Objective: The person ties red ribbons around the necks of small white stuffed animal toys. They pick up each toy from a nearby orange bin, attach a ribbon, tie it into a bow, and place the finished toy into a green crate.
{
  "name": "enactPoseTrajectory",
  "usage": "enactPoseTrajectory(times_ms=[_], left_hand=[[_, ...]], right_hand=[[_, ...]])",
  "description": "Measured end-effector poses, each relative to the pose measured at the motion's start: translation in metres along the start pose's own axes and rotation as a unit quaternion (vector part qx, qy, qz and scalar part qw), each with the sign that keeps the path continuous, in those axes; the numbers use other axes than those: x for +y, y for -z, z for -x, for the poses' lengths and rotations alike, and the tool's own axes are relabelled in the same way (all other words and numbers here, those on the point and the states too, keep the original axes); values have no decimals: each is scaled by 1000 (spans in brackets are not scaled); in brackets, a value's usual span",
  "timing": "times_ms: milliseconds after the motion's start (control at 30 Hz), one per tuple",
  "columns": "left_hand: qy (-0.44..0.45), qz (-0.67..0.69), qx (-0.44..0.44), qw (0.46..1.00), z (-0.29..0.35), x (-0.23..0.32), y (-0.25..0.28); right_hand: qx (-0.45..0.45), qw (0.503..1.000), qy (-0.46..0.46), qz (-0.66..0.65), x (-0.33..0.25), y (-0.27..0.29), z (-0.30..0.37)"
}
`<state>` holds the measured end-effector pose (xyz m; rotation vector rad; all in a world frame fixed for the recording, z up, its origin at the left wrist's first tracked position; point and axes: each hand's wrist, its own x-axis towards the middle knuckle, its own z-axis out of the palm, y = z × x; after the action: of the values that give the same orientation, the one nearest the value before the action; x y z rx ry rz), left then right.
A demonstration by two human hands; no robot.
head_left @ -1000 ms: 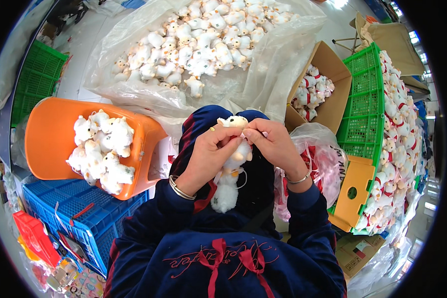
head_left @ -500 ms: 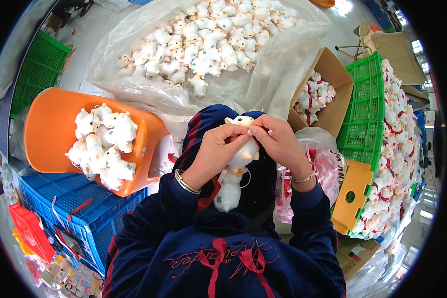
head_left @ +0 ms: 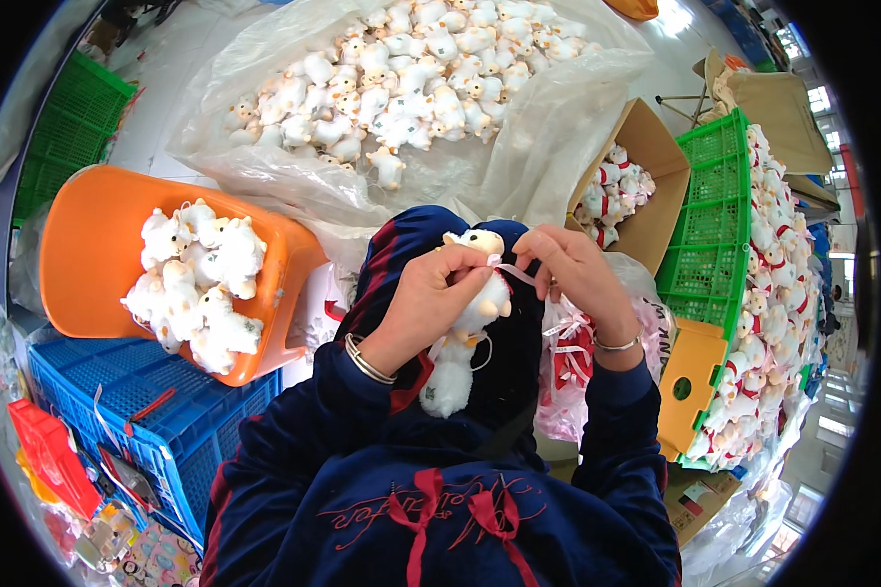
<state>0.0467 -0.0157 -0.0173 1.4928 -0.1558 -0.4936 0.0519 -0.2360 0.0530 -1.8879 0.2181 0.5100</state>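
Note:
A small white plush animal [head_left: 490, 307] with a cream head lies over my lap, head pointing away from me. At its neck, my left hand [head_left: 429, 298] is closed in a pinch on the toy and the base of a pale pink ribbon [head_left: 517, 274]. The ribbon stretches to the right into the closed fingers of my right hand [head_left: 579, 278], which stands a little apart from the toy. A bit of red shows at the toy's neck, partly hidden by my left fingers. Nearer to me, a second white plush animal [head_left: 447, 384] with a thin loop rests on my lap.
Left stands an orange chair [head_left: 88, 254] with several white plush toys, beside a blue crate [head_left: 196, 430]. Ahead, a plastic sheet [head_left: 519, 166] carries a heap of them. Right are a cardboard box [head_left: 661, 166], a green crate [head_left: 707, 225] of red-collared toys, and a ribbon bag [head_left: 563, 391].
My right hand has moved right, away from the toy's neck, drawing the pink ribbon out. My left hand keeps its pinch at the neck.

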Motion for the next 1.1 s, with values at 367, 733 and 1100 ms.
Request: enactPoseTrajectory(times_ms=[367, 733, 1100], left_hand=[[-13, -8, -3, 1000, 1, -5, 2], [-16, 10, -13, 1000, 1, -3, 2], [-10, 9, -8, 1000, -1, -1, 2]], right_hand=[[254, 953, 155, -60, 24, 29, 3], [-18, 968, 183, 171, 19, 4, -10], [-187, 981, -21, -40, 18, 10, -8]])
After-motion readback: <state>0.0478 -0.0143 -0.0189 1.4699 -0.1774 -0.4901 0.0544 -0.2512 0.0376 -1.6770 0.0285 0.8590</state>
